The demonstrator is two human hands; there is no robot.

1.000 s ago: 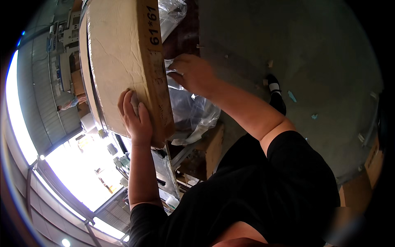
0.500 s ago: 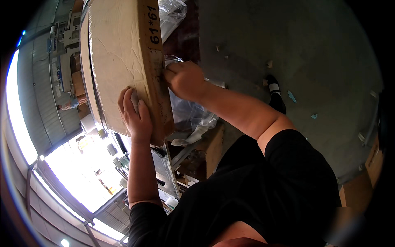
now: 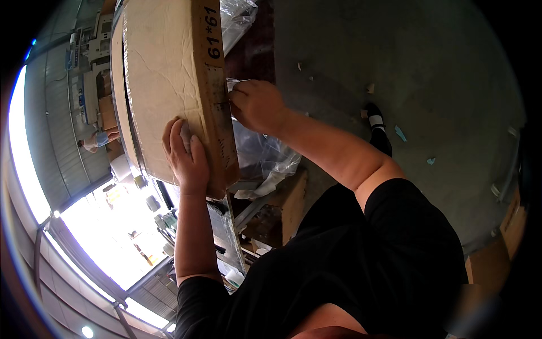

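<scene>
A large brown cardboard box [image 3: 161, 73] with creased faces and dark printing along its narrow side stands in front of me. My left hand [image 3: 185, 152] lies on its broad face near the lower corner, fingers stretched out and holding nothing. Against the narrow printed side, my right hand [image 3: 258, 107] is closed, its fingers curled toward the cardboard. Whatever those fingers hold, if anything, is hidden by the hand. Clear plastic wrap [image 3: 262, 155] hangs in loose folds just below and behind my right hand.
More clear plastic [image 3: 236, 20] bunches beside the box's far end. An open carton [image 3: 293, 206] stands below the plastic wrap. Blue scraps [image 3: 400, 133] lie on the grey floor [image 3: 339, 56] near my shoe [image 3: 374, 113]. Another person [image 3: 97, 140] is far off at the left.
My right hand has shifted slightly to the right along the printed side, still closed. My left hand stays in place on the box. The distant person has moved a little.
</scene>
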